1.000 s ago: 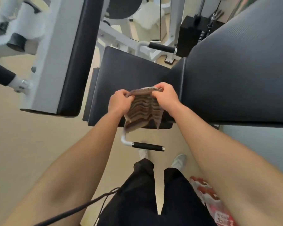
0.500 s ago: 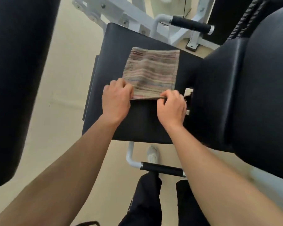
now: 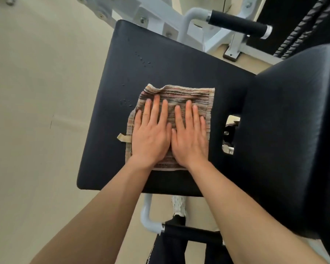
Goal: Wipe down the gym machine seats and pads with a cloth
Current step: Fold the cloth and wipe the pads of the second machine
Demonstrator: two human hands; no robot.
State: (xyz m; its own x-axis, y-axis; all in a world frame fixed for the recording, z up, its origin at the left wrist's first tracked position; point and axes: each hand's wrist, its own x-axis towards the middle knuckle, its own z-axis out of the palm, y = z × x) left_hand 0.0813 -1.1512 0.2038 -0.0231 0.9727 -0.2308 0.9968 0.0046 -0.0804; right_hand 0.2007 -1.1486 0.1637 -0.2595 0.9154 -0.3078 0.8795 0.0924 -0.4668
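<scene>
— So what has changed from half a second back?

— Then both hands pinched the near edge of the striped cloth (image 3: 181, 98), fingers curled. Now the left hand (image 3: 151, 138) and the right hand (image 3: 190, 139) lie flat on top of it, palms down, fingers spread and pointing away from the person, thumbs side by side and nearly touching. Neither grips anything; they press the cloth against the black seat pad (image 3: 160, 60).

— And the cloth itself?

— It sits lower on the seat than before, about at its middle, with the far hem showing beyond the fingertips and a small beige loop tab (image 3: 123, 138) sticking out at its left edge. The seat also fills more of the head view than it did.

— Anything on the pad?

— A few scattered droplets (image 3: 143, 60) left of and beyond the cloth. To the right, the big black back pad (image 3: 293, 130) rises just beside the seat, with a gap between them where metal parts show.

— Any writing, a brand, a label?

— None that I can read. The tab is too small to tell. Beyond the seat stands the white frame (image 3: 160, 10) with a black-gripped handle (image 3: 238, 25); a second handle (image 3: 191, 233) lies below the seat's near edge, over a white shoe (image 3: 178, 205) on the beige floor (image 3: 36, 92).
</scene>
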